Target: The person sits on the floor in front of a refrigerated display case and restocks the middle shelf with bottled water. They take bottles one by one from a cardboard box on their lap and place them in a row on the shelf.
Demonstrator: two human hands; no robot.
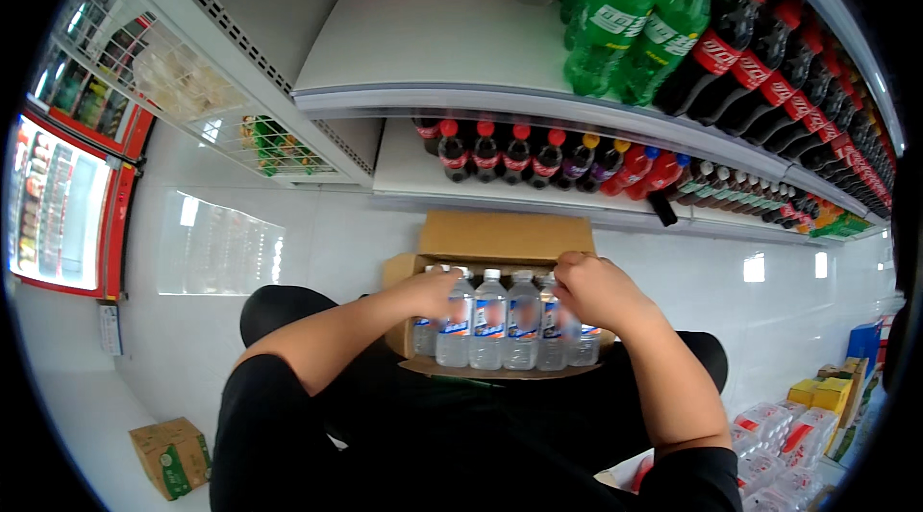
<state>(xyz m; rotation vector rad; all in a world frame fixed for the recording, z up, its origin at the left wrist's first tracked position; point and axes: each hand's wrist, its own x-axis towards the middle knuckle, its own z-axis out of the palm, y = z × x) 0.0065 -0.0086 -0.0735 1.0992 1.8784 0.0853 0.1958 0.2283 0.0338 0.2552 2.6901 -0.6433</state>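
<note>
Stocked white shelves (433, 41) edge a glossy floor (327, 233). Clear bottles (488, 344) stand in an open cardboard box (505, 235); left hand (430, 294) and right hand (598, 286) bend their fingers at bottle tops, whether gripping I cannot tell.

Left forearm (341, 331) cuts in at a pretty shallow angle, while the right forearm (673, 382) runs up steeper, both bare past black sleeves (261, 401). Left hand (438, 293) is palm-down with fingers pointing inward, right hand (588, 283) has its fingers curled in, but can't really tell how tight either is.
</note>
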